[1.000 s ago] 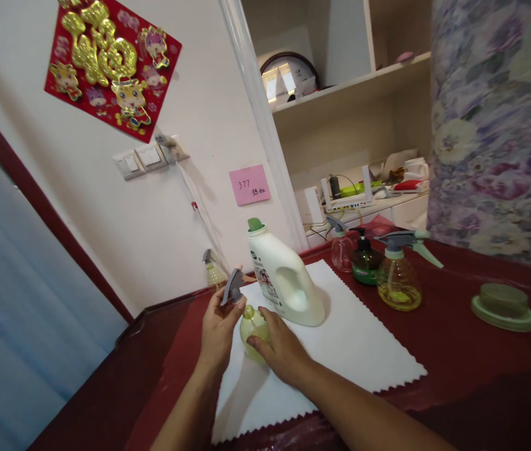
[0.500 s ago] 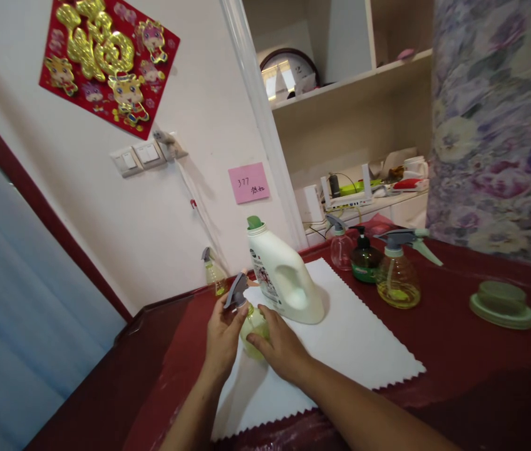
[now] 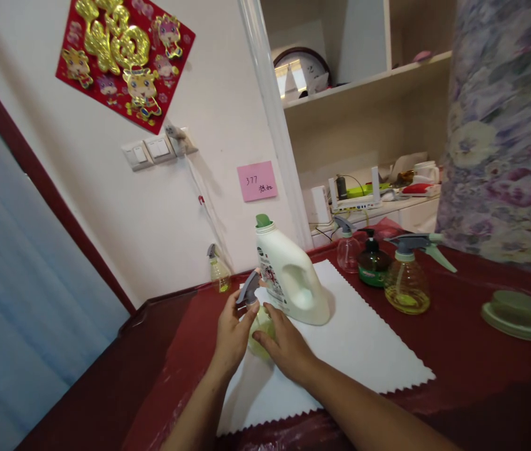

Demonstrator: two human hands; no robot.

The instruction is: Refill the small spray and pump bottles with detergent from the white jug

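A small yellow-green spray bottle (image 3: 260,324) stands on a white scallop-edged mat (image 3: 354,338) on the dark red table (image 3: 481,369). My left hand (image 3: 231,335) is closed round the bottle's grey trigger head (image 3: 248,292). My right hand (image 3: 287,347) wraps the bottle's round body from the right. Just behind the bottle stands a large white detergent jug (image 3: 291,282) with a green cap.
Right of the jug stand a clear spray bottle (image 3: 347,249), a dark green pump bottle (image 3: 372,263) and an amber spray bottle (image 3: 407,285). A green lidded dish (image 3: 515,310) sits far right. Another small spray bottle (image 3: 218,270) stands by the wall. Shelves and floral fabric lie behind.
The grey trigger head has come down from above the bottle onto its neck, with my left hand on it. The view has shifted slightly; my right hand stays on the bottle.
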